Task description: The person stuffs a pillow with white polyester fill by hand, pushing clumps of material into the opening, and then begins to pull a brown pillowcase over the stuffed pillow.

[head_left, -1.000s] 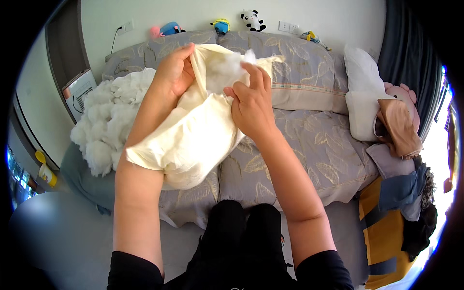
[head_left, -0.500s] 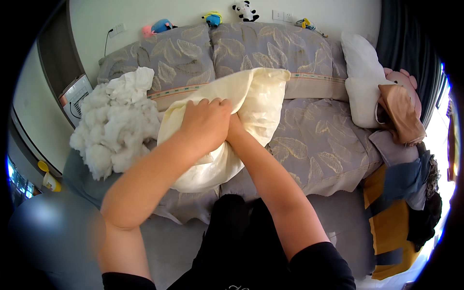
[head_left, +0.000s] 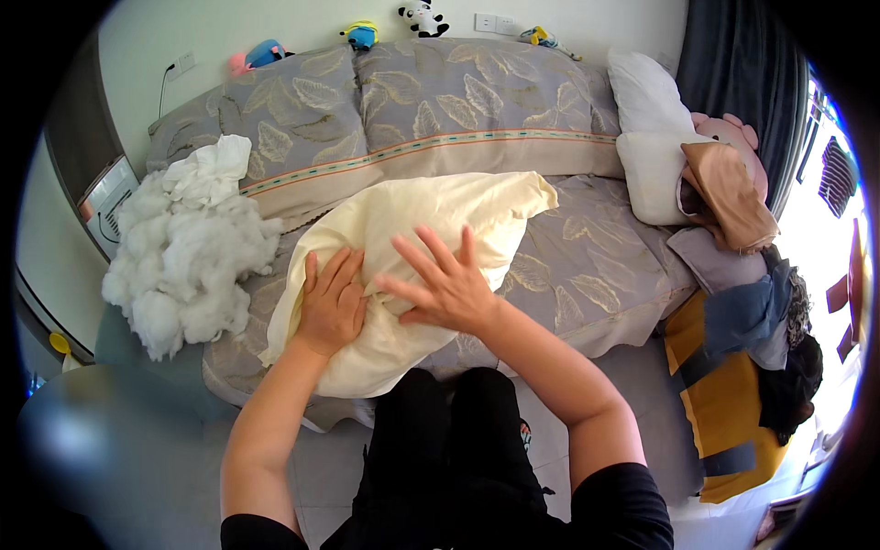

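Head view showed both hands flat on a pale yellow pillow lying on the near edge of the bed, approx. centre of frame. Left hand lay palm down on the pillow's near left part, fingers together & extended, gripping nothing. Right hand sat just beside it to the right, palm down, fingers spread wide, pressing the fabric w/o closing on it. Pillow ran diagonally, its far right corner pointing toward the grey leaf-print pillows at the far side. Heap of white stuffing sat on the bed to the left, near the pillow but apart. White pillow & pink plush toy were far right; small toys lined the far ledge. Clothes pile lay right, off the bed.
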Motion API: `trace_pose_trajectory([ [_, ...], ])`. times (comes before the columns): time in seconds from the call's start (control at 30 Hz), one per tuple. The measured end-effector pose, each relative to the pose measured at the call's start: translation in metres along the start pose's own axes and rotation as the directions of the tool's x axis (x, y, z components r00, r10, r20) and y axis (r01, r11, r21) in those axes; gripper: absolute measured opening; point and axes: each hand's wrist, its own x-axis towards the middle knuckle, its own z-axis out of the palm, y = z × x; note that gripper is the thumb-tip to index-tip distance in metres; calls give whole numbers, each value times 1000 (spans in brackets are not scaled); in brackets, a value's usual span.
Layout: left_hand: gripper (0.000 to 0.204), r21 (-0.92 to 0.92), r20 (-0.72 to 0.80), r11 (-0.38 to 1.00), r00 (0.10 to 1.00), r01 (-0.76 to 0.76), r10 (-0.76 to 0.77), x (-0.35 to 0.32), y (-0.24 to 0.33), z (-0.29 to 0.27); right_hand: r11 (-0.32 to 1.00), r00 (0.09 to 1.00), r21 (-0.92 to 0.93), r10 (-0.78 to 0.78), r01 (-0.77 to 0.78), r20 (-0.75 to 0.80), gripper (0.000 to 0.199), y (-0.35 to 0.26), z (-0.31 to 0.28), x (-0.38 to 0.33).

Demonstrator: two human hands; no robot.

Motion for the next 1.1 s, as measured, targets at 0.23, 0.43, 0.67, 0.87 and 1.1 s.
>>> trace_pose_trajectory([
  [0.23, 64, 38, 320, 964, 910, 265, -263, 61, 72, -33, 985, 993, 137, 92, -102, 78, 25, 27, 79, 1],
  [0.43, 99, 175, -54, 960, 975, 221, -214, 79, 53, -17, 972, 977, 158, 192, -176, -90, 12, 40, 3, 53],
  [0.67, 59, -209, -171, 975, 985, -73, 37, 130, 67, 27, 962, 959, -24, 270, -273, -91, 23, 52, -60, 7],
  [0.87, 30, -298, -37, 934, 980, -197, 195, 177, 109, 63, 790, 834, -289, 550, -540, -56, 41, 65, -109, -36],
  [1.1, 56, -351, 43, 914, 971, -204, 233, 199, 132, 67, 670, 794, -563, 607, -483, 42, 42, 73, -131, -108],
])
